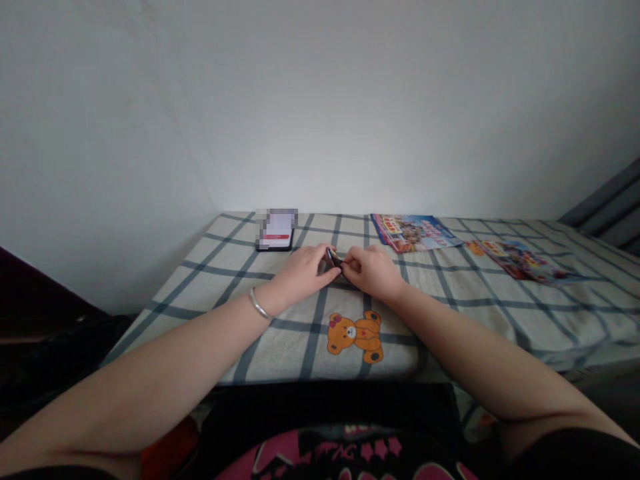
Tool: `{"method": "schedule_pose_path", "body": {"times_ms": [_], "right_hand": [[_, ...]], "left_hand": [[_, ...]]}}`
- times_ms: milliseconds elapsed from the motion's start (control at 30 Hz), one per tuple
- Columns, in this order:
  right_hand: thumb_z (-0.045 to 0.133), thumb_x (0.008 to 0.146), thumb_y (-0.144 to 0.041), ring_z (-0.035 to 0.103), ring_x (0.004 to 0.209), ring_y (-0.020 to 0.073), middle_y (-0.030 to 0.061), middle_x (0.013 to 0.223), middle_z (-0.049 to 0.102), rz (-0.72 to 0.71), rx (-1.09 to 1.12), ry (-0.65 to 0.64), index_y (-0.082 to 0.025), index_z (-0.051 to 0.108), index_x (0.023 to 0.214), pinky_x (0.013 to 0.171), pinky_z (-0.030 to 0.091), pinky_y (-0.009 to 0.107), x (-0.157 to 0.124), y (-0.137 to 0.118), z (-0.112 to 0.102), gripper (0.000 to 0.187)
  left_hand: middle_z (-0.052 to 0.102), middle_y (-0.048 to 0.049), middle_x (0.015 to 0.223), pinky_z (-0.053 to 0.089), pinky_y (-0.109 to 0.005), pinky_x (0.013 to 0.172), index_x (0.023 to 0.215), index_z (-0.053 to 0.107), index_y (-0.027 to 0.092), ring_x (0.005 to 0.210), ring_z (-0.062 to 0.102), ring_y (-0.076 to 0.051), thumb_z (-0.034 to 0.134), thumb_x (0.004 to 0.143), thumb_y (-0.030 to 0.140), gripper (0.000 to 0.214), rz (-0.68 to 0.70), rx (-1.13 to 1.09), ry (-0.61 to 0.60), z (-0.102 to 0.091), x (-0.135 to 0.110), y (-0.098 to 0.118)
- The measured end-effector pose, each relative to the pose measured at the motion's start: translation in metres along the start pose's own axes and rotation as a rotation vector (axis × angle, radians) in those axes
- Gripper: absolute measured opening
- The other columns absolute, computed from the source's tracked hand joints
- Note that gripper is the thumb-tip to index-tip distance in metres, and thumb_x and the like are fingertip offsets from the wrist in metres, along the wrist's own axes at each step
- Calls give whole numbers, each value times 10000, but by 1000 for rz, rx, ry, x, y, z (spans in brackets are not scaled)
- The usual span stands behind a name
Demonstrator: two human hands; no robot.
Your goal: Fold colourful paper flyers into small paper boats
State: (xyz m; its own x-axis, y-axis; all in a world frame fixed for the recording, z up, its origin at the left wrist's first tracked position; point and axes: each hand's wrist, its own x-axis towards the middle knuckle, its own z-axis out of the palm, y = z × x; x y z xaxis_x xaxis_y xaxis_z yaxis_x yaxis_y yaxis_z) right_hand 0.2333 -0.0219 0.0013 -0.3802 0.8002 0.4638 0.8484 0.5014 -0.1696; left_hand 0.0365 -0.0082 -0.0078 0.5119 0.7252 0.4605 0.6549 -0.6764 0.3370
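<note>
Pinching the dark item (336, 261) in the fingertips of your left hand (303, 267) and right hand (375, 271), you have it over the cloth (287, 353); whether it touches cannot be told. Should either narrow pinch slacken, or both pull unevenly, it could slip and drop

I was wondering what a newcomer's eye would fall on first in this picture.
Probably the orange bear printed on the checked cloth, at the near edge between the forearms. Just beyond it, the left hand and right hand meet mid-picture, pinching a small dark object. Further back, a lit phone lies to the left and colourful printed sheets to the right.
</note>
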Motion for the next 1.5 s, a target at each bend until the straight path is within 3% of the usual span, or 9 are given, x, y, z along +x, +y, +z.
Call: {"method": "schedule_pose_path", "body": {"times_ms": [233, 500, 900, 1133, 1500], "right_hand": [[635, 827, -231, 612, 557, 114, -25, 615, 685, 94, 285, -49, -204, 576, 716, 595, 397, 222, 2, 8, 2, 128], [622, 836, -222, 635, 623, 122, -15, 675, 700, 73, 345, -78, -195, 625, 792, 623, 427, 226, 2, 15, -4, 52], [630, 841, -205, 675, 829, 161, 26, 880, 750, -4, 417, -123, -201, 721, 918, 789, 497, 284, 1, 35, -8, 120], [652, 836, -197, 673, 844, 165, 29, 882, 755, -53, 351, -137, -208, 748, 901, 803, 498, 295, 2, 42, -8, 116], [639, 866, -270, 686, 850, 165, 19, 909, 766, -81, 308, -201, -228, 752, 934, 838, 502, 310, 2, 43, -11, 138]], "left_hand": [[676, -80, 1120, 510, -371, 942, 1176, 487, 195, 1062, 653, -213, 672, 833, 223, 391, -60, -209, 51, 3, 1, -4], [670, -64, 1148, 503, -379, 970, 1128, 576, 194, 1068, 637, -200, 647, 860, 218, 278, -38, -294, 24, 0, 4, -7], [683, -46, 1163, 486, -409, 977, 1195, 622, 249, 1102, 622, -209, 690, 869, 252, 333, 115, -180, -80, -8, 4, -20], [689, -31, 1181, 457, -416, 1009, 1230, 631, 284, 1109, 610, -189, 666, 899, 222, 338, 319, -112, -123, -10, 5, -23], [675, -27, 1236, 461, -410, 966, 1275, 627, 314, 1077, 603, -195, 564, 946, 176, 363, 359, -3, -206, -16, 4, -15]]}}
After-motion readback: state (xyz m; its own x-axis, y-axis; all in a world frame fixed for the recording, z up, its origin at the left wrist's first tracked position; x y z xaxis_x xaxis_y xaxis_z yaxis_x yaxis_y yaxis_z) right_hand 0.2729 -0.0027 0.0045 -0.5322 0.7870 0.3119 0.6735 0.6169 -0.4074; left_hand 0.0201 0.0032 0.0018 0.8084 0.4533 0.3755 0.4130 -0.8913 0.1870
